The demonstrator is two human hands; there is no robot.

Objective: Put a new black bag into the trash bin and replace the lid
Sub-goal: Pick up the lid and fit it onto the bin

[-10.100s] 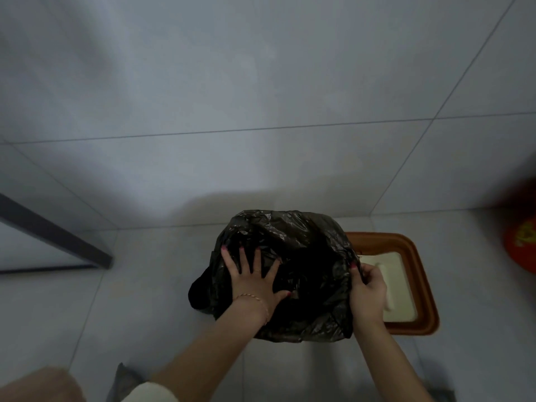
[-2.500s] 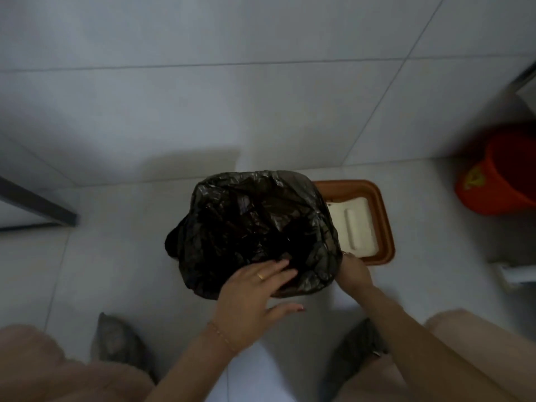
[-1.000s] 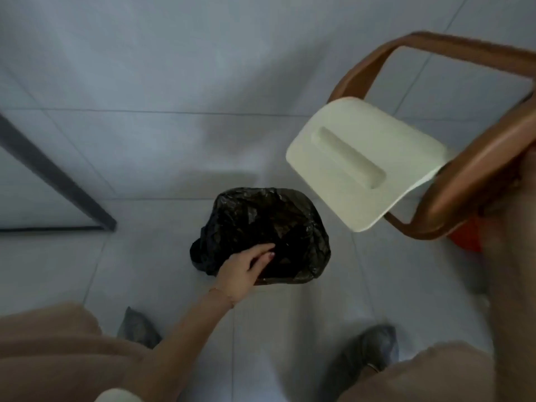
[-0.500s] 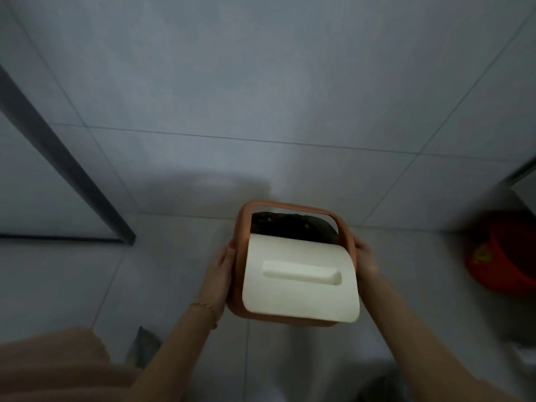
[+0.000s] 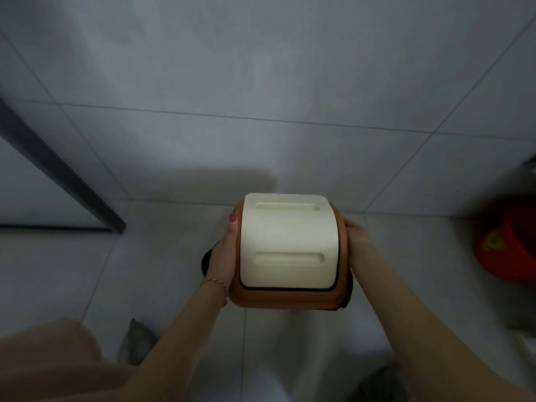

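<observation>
The brown lid (image 5: 287,298) with its cream swing flap (image 5: 288,239) sits level over the trash bin and hides the bin's opening. My left hand (image 5: 224,256) grips the lid's left side and my right hand (image 5: 358,239) grips its right side. A bit of the black bag (image 5: 206,261) sticks out below the lid on the left, behind my left hand. The bin's body is hidden under the lid.
The bin stands on a pale tiled floor close to a tiled wall. An orange bucket (image 5: 506,245) stands at the right. A dark door frame (image 5: 62,175) runs along the left. My knees and grey shoes (image 5: 136,342) are at the bottom.
The lid has come down over the bin and its flap has swung closed, so the black bag's opening no longer shows. Both hands still hold the lid's sides.
</observation>
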